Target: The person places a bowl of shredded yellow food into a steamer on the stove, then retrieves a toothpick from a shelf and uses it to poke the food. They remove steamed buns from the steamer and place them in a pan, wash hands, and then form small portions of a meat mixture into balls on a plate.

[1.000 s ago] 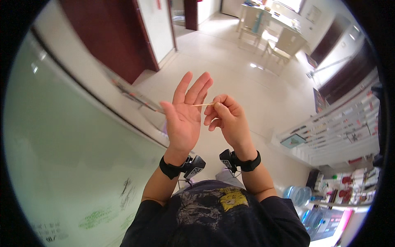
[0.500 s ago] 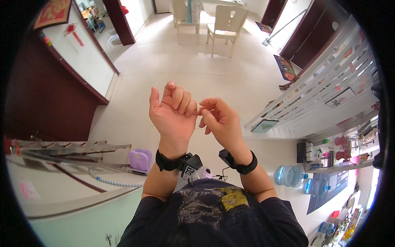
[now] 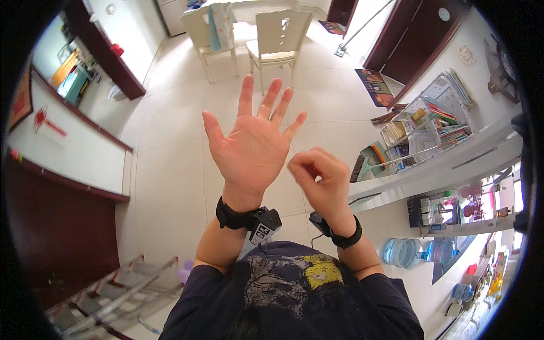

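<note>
My left hand (image 3: 252,148) is held up in the middle, palm toward me, with its fingers straight and spread. Beside it on the right, my right hand (image 3: 324,177) is closed in a pinch, thumb against curled fingers. A thin pale strand (image 3: 272,165) shows across the heel of the left palm and runs toward the pinched fingertips. It is too fine to tell whether it is a thread or a slim stick. Black bands with small dark devices (image 3: 265,224) sit on both wrists.
Two cream chairs (image 3: 277,37) stand at a table ahead. A rack of books (image 3: 430,122) and a green dustpan (image 3: 374,156) are at right, near large water bottles (image 3: 401,252). A folding ladder (image 3: 122,292) lies lower left, by a dark door (image 3: 54,226).
My left hand has opened from curled fingers to a flat, spread palm. My right hand has drawn slightly right and down, its fingers curled tighter. The view has turned to the right.
</note>
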A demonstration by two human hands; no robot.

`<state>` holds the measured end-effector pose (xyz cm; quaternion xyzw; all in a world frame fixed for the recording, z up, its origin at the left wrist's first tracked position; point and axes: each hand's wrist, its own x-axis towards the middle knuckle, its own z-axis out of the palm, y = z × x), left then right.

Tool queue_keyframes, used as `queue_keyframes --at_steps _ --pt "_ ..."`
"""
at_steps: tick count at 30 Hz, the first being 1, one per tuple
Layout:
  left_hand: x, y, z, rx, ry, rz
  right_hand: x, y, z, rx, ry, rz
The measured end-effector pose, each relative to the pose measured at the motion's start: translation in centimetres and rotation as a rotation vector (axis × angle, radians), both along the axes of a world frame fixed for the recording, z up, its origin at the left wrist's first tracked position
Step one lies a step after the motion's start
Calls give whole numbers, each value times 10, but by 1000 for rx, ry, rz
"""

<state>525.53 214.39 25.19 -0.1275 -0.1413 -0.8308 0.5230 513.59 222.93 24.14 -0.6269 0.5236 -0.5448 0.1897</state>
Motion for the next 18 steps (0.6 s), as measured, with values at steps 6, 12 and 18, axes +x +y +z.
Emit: queue_keyframes --at_steps 6,12,18 --pt "-62 -148 18 21 18 -113 -46 -130 19 -41 -52 -156" --pt "-155 -279 5 -5 22 -253 -131 -256 9 4 -143 -391" --pt "-298 -423 -5 -37 18 -344 -263 -398 -4 -16 -217 -446"
